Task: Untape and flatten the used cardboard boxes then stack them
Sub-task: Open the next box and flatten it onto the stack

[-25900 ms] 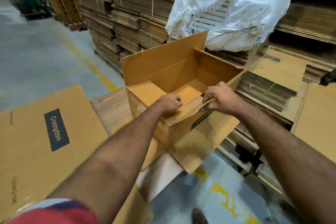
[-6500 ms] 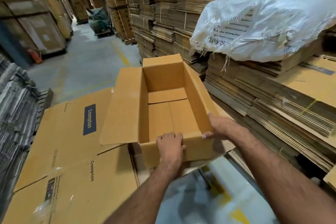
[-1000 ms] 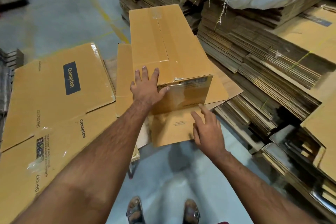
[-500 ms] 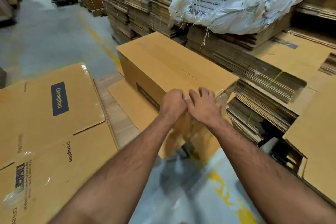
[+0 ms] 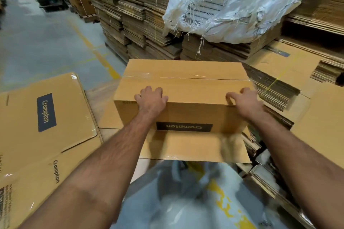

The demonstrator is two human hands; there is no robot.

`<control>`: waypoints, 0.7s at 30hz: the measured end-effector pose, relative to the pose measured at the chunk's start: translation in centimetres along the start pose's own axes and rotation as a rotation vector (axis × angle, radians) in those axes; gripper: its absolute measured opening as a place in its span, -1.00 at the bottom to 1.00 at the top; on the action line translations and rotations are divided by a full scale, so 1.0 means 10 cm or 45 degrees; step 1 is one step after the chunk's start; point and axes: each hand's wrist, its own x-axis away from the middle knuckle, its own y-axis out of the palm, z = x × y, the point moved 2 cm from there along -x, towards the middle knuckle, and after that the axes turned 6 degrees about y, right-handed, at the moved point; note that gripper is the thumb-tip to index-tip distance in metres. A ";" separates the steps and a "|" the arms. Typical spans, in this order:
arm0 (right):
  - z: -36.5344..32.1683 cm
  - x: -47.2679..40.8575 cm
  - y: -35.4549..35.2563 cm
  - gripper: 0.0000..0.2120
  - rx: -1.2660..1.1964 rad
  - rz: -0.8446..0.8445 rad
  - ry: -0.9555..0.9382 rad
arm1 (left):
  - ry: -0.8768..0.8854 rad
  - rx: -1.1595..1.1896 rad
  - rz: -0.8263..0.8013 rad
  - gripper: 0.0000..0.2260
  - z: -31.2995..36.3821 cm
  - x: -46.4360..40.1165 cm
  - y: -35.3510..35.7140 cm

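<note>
— How many boxes are still standing?
— One, the taped box, and two hands on it: left hand, right hand.
— Flattened ones?
— Left of the box, two flattened sheets, both printed. Behind and right of it, bundled stacks, too many to count.
— Sacks?
— One white sack, behind the box.

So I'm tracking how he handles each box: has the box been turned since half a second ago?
Yes. The box has swung round: against the stacks under the white sack, its long side now faces him, Crompton label upside down.
</note>
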 end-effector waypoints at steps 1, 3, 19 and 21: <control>-0.16 0.01 0.09 -0.64 -0.132 -0.038 -0.008 | -0.067 -0.040 -0.008 -0.56 -0.06 -0.02 -0.02; -0.50 0.09 0.27 -0.47 -0.340 -0.066 -0.031 | -0.239 -0.061 -0.047 -0.40 -0.28 -0.05 -0.04; -1.60 -0.07 0.25 -0.10 -0.240 -0.218 -0.572 | -0.406 0.222 -0.266 -0.59 -0.02 0.53 -0.21; -1.87 0.11 0.34 -0.05 -0.142 -0.279 -0.692 | -0.300 0.159 -0.327 -0.65 0.10 0.60 -0.22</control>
